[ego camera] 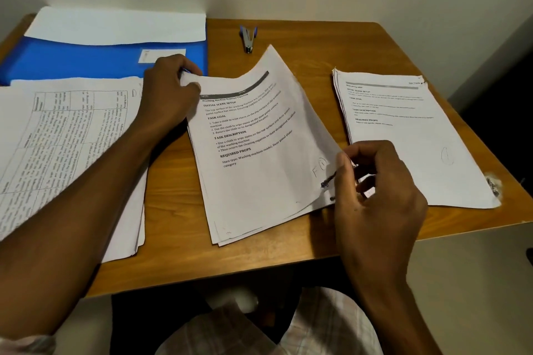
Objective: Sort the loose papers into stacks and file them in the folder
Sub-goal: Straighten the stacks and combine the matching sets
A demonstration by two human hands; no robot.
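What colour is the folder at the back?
The folder is bright blue with a small white label, seen in the head view.

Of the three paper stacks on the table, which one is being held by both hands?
The middle stack: the left hand grips its top corner, the right hand pinches its lower right edge. The left stack and right stack lie untouched.

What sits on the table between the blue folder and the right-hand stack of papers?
A small silver-and-blue metal staple remover, on bare wooden table, seen in the head view.

left hand (pixel 170 89) fingers curled gripping, right hand (pixel 375 179) fingers pinching, both forearms extended
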